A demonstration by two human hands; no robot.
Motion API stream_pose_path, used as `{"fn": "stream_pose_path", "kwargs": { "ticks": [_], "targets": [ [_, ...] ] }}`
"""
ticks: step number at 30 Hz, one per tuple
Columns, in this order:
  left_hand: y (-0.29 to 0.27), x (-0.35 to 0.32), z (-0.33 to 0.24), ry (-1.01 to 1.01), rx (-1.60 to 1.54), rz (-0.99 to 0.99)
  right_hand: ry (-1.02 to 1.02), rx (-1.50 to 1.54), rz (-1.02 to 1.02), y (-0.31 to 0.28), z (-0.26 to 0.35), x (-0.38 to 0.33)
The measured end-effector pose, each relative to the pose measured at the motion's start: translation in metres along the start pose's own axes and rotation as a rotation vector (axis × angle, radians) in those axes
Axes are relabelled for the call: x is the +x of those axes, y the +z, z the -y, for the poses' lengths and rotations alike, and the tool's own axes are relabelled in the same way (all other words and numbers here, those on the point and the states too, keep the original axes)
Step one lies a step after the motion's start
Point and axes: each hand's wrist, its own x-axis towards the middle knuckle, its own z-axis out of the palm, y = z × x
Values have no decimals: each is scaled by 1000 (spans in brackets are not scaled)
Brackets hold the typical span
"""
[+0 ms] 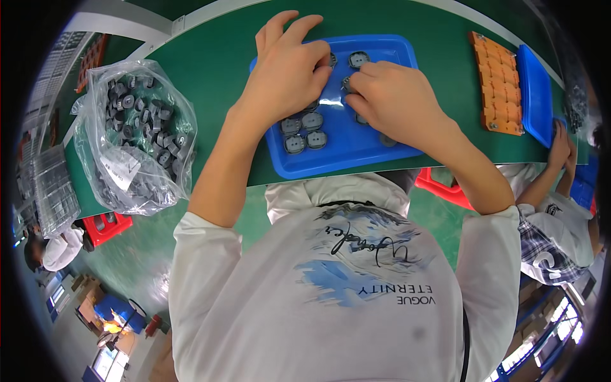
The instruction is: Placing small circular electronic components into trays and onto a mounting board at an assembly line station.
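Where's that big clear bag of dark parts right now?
In the head view, the bag is on the left side of the green table, to the left of the left forearm and the blue tray.

Blue tray point(347, 149) on green table point(445, 44); left hand point(284, 75) over tray's 10 o'clock, fingertips by a grey part point(332, 60); right hand point(396, 99) over 3 o'clock, fingertips at another grey part point(346, 84); grey cluster point(312, 121) at 8; clear bag point(95, 143) beyond at 9.

12 o'clock: green tabletop point(347, 22) | 11 o'clock: pale beam point(149, 25) | 8 o'clock: glossy green floor point(146, 254) | 4 o'clock: bright windows point(561, 310)
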Motion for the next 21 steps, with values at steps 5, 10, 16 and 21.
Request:
{"fn": "stream_pose_path", "kwargs": {
  "ticks": [5,10,16,21],
  "targets": [
    [-15,6,-6,-44,-166,47,153,1,-55,2,4,8],
    [-12,4,-3,-45,-179,39,25,25,-130,14,1,9],
    [-13,2,-3,-63,-183,39,-24,45,-130,6,-2,5],
    [-16,8,-6,-37,-245,13,71,9,-177,12,-2,5]
  ]
}}
